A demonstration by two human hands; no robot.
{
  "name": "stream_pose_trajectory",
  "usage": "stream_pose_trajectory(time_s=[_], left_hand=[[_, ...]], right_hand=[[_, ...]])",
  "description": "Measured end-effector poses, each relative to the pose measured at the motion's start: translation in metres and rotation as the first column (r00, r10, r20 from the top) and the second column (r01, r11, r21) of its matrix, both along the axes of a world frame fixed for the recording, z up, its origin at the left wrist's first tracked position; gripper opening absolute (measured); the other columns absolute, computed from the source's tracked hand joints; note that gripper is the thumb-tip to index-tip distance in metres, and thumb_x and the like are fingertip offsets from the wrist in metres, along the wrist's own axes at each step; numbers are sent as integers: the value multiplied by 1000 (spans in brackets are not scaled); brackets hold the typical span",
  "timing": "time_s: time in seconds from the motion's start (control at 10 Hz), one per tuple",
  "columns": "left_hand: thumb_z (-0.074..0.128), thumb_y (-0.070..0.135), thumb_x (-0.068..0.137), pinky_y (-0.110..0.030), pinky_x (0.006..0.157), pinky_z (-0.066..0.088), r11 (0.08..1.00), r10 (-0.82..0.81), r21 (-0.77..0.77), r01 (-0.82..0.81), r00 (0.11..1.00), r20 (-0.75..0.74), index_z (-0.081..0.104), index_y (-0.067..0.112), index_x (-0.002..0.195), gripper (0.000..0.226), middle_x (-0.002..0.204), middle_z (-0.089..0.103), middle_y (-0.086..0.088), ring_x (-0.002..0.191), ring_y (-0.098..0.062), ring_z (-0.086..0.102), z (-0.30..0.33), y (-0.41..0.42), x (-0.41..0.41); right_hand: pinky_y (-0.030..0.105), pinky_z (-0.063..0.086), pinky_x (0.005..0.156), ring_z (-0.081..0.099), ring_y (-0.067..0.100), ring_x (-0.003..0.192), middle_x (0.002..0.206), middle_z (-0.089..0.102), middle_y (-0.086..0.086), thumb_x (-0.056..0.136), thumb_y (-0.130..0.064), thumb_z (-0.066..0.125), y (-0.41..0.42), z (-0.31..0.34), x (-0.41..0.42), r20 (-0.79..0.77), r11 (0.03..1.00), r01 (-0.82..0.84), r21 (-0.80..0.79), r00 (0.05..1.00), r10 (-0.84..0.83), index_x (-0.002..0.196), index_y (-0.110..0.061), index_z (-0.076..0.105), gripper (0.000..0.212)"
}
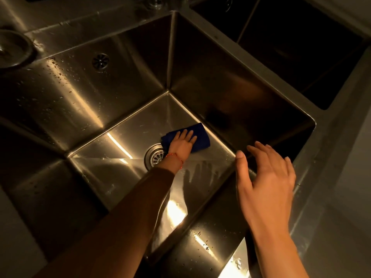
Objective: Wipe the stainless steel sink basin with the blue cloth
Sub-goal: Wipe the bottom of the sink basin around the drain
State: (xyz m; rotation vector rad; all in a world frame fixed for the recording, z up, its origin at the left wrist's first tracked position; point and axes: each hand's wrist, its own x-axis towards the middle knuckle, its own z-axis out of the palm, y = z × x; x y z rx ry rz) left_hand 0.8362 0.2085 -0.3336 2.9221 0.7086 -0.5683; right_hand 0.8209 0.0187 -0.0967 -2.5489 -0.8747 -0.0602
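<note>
Our left fingers [189, 135] lie straight and slightly spread, pressed flat on top of the blue cloth [197, 137], curled round nothing. The cloth sticks out beyond the fingertips toward the far right wall and also shows on both sides of the left hand [181, 144], so the hand covers only its near middle part. The cloth lies folded on the floor of the sink basin [120, 143], just beside the round drain [155, 157], with its near left edge touching or overlapping the drain's rim; we cannot tell which. A thin red bracelet [175, 156] circles our left wrist, and a brown sleeve [120, 217] runs back from it toward us.

Our right fingers [261, 151] are loose and gently spread, holding nothing. The right hand [267, 177] sits much nearer the camera, over the right rim of the basin; whether it touches the rim we cannot tell. It is well apart from the cloth.

On the left wall of the basin we see a small round overflow grille [100, 61] and scattered water drops. The counter [331, 197] borders the basin on the right, and a second, darker basin [301, 47] lies beyond it.
</note>
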Motion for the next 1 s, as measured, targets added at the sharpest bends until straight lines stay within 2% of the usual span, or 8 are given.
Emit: stream_pose_trajectory(time_s=[0.2,0.4,0.6,0.7,0.8,0.9,1.0], left_hand=[[41,9,97,-40,121,2,970,-244,-5,243,970,-13,11,22,153,66,161,2,-2,149,-24,2,3,3,-9],[39,2,97,-40,120,-2,875,-483,8,484,874,-56,13,26,152,66,161,1,1,149,-22,-2,6,1,-9],[39,5,97,-43,119,-2,760,-646,40,649,761,-61,19,28,151,62,161,6,6,149,-22,-3,9,4,-8],[42,9,97,-43,120,-1,746,-661,49,664,748,-57,21,29,151,61,161,6,6,149,-23,-4,13,6,-9],[49,18,93,-40,120,1,824,-566,-19,566,825,12,25,27,150,63,161,7,1,149,-21,-1,18,2,-13],[45,24,93,-39,121,2,956,-260,-99,276,954,151,28,20,150,60,160,11,-7,149,-21,4,21,-14,-11],[36,36,100,-43,120,3,993,59,-114,-38,981,183,19,14,152,59,159,5,-17,148,-30,0,20,-32,-3]], right_hand=[[41,16,113,43,21,128,127,58,8,89,-40,37,1,0,0,2,1000,0,5,1000,0,115,-10,60,46],[39,15,113,42,21,128,127,57,9,89,-41,37,0,1,0,2,1000,-3,4,1000,3,115,-10,60,47],[39,15,113,42,21,128,128,57,8,88,-41,37,0,1,0,-2,1000,-2,-4,1000,2,116,-10,60,47],[40,16,113,43,21,127,127,58,8,88,-41,37,1,2,0,-2,1000,-2,-1,1000,2,115,-9,60,47],[40,16,113,42,21,128,127,58,9,88,-40,38,1,2,0,-7,1000,1,2,1000,-1,115,-9,61,47],[39,14,113,42,21,129,128,57,9,88,-40,37,1,2,0,-11,1000,6,2,1000,-6,115,-9,60,47],[38,13,113,42,21,128,128,57,9,88,-40,37,0,3,0,-9,1000,5,-1,1000,-5,116,-9,60,48]])
